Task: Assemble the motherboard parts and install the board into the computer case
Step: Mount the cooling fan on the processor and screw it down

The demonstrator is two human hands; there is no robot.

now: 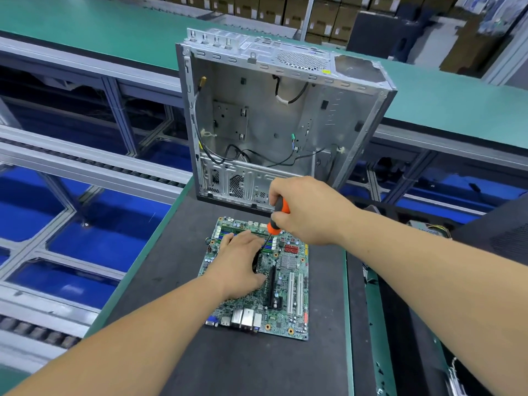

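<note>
Hands [240, 261] on motherboard [288, 281], cables [257, 155] inside open case [285, 115].

You stand at a dark work mat [183, 295] edged by a green bench [137, 252], with grey conveyor rails [85, 164] over a blue floor [94, 224] on your left. Beyond runs a green belt [114, 32], backed by stacked cardboard boxes [323, 15]
</note>
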